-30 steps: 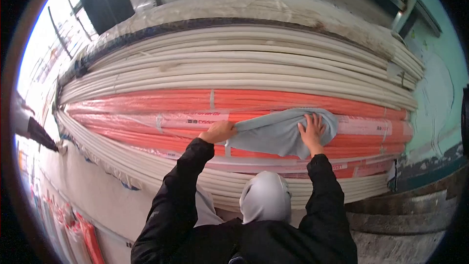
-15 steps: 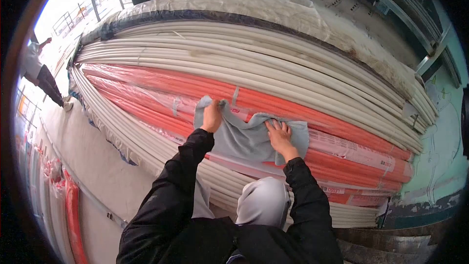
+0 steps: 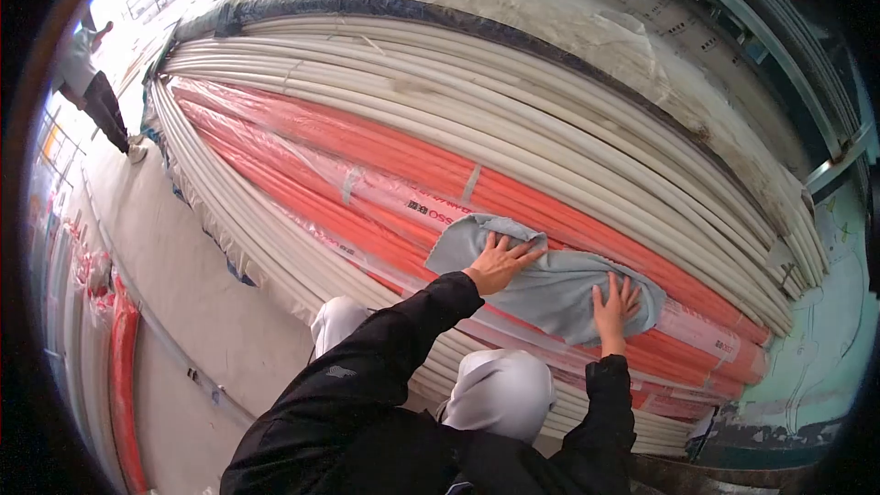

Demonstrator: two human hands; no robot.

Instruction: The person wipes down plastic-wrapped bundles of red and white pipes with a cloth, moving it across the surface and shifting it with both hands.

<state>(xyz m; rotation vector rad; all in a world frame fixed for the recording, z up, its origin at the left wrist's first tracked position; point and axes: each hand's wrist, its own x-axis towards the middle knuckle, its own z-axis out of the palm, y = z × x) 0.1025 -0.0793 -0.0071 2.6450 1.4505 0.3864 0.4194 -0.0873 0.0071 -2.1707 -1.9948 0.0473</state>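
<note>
A grey cloth [image 3: 559,289] lies over the red pipes [image 3: 394,170], which are wrapped in clear plastic. My left hand [image 3: 500,262] rests on the cloth's left part, palm down with its fingers spread. On the right part of the cloth lies my right hand [image 3: 616,308], its fingers also apart. Neither hand grips anything. White pipes [image 3: 440,110] run along the far side of the red ones, and more white pipes [image 3: 238,211] run along the near side.
A person [image 3: 99,92] stands at the far left on the floor [image 3: 183,330]. Behind the pipes is a dusty plastic cover [image 3: 513,2]. More wrapped red pipes [image 3: 124,385] stand at the lower left. A metal frame [image 3: 839,160] is at the right.
My left hand has let go of the cloth's bunched edge and now lies flat on it. Both hands and the cloth have shifted right, and the cloth is spread flatter. The view has moved too.
</note>
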